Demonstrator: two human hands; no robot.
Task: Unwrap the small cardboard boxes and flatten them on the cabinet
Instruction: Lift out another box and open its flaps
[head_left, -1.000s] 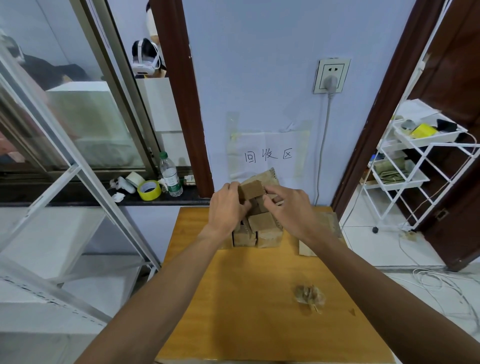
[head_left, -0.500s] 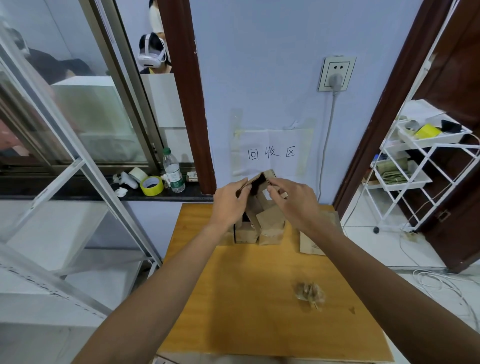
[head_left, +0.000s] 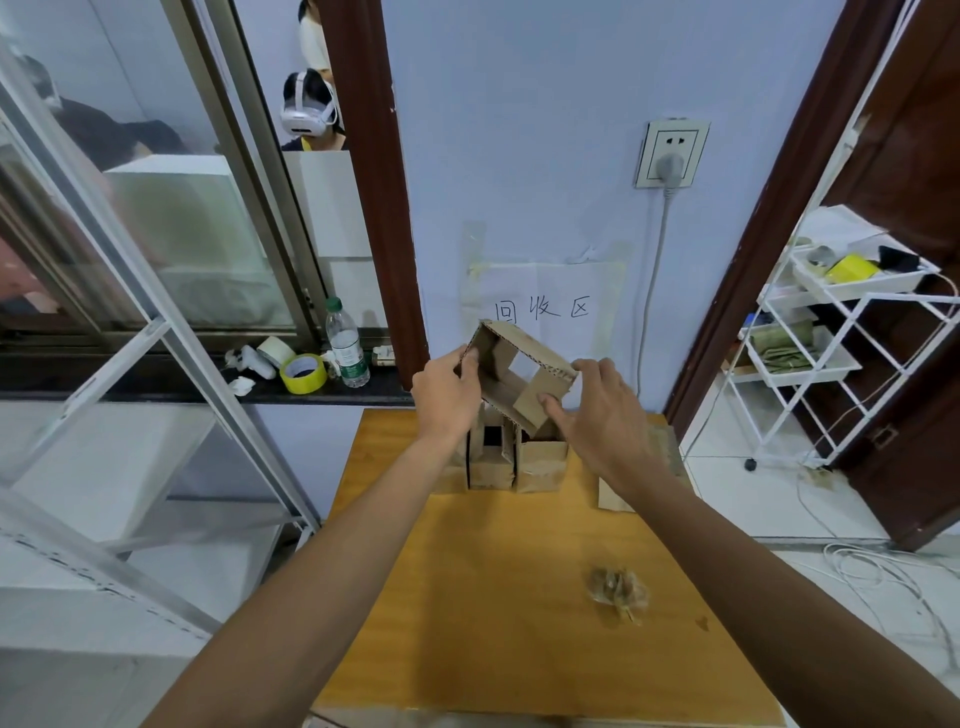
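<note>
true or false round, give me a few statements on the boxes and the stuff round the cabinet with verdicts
1. The left hand and the right hand both hold one opened box above the cabinet. True.
2. That box is pressed flat. False: it is an open tube, and the wall shows through it.
3. A crumpled brown wad lies on the cabinet. True.
4. The yellow tape roll sits on the cabinet. False: it is on the dark window ledge, near the water bottle.
5. Other small boxes stand on the cabinet below the held one. True.
</note>
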